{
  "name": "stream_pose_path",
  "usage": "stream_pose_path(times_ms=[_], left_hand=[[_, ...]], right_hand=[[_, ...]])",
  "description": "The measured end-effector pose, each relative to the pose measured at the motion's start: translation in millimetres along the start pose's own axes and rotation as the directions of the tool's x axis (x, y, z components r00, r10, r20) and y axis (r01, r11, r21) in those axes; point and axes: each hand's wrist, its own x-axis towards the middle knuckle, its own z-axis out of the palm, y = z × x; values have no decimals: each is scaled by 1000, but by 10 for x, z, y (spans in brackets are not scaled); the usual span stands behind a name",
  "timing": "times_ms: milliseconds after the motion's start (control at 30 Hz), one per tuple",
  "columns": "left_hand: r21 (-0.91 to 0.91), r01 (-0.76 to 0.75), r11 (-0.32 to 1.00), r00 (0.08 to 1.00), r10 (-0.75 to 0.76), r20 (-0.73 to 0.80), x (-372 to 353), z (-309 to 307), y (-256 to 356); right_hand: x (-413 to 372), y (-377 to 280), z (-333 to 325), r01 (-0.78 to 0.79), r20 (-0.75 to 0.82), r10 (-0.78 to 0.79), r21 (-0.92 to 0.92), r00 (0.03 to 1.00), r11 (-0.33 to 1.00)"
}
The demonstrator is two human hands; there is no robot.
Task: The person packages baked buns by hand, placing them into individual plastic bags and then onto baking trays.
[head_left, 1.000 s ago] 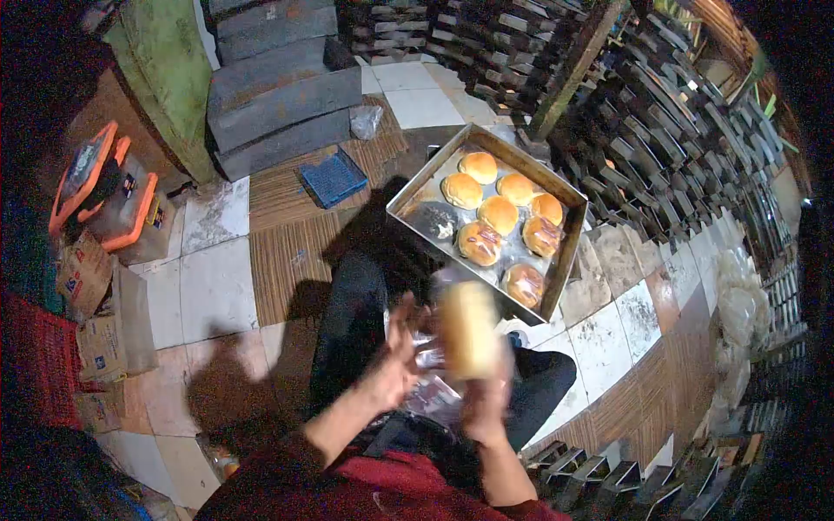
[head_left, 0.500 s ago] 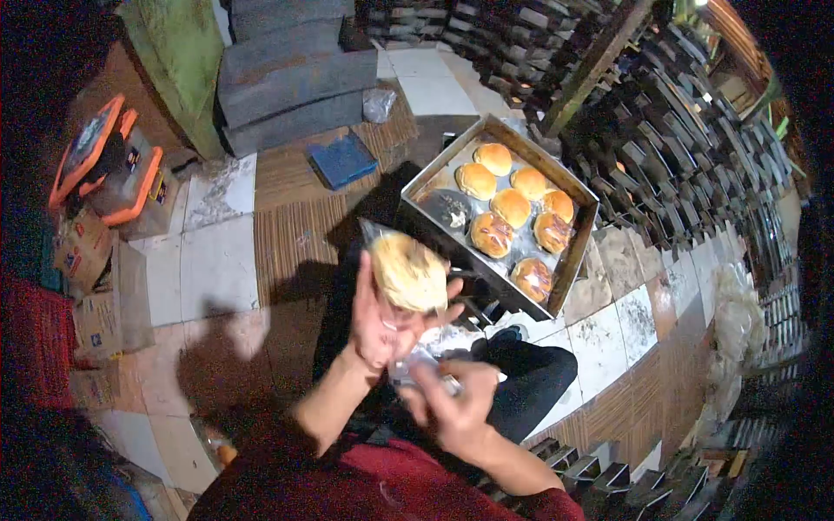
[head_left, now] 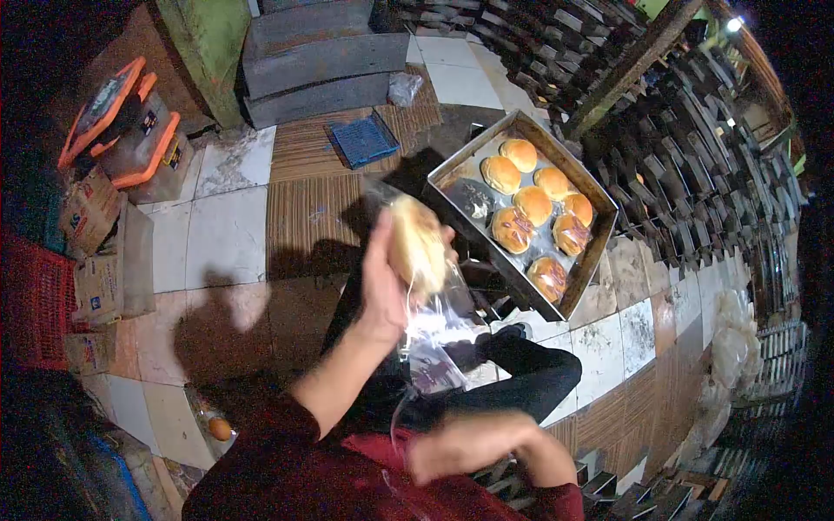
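My left hand is wrapped round a pale bun, raised above my lap to the left of a baking tray. A clear plastic bag surrounds the bun and trails below it, glaring in the light. My right hand is low in front of my shirt, blurred, with its back showing and its fingers hidden. A thin translucent strand curves down near it; whether the hand holds it cannot be seen. The metal baking tray carries several golden buns, some topped with brown streaks.
Beyond my left hand a blue plastic tray lies on the floor. Orange-rimmed bins, cardboard boxes and a red crate are at left. Dark stacked tins fill the right side. An egg-like brown object lies lower left.
My right hand has drawn away from the bagged bun, down toward my shirt. My left hand has turned the bun more edge-on and raised it slightly. The view has shifted a little.
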Motion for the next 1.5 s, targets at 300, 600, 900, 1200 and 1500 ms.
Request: stream_pose_path(times_ms=[300, 600, 900, 1200, 1500], left_hand=[[34, 575, 818, 817, -576, 33, -668, -115, -196], [823, 138, 551, 959, 135, -251, -781, -838, 609], [950, -305, 62, 928, 242, 282, -567, -544, 273], [910, -413, 29, 899, -148, 413, -728, -183, 358], [966, -230, 120, 872, 466, 150, -151, -1020, 132]], right_hand=[[79, 563, -296, 553, -826, 166, 495, 538, 670], [1092, 1102, 859, 375, -685, 504, 719, 526, 585], [642, 471, 367, 148, -972, 43, 79, 231, 986], [369, 395, 505, 116, -953, 222, 249, 205, 962], [894, 1158, 2, 275, -847, 468, 526, 253, 805]])
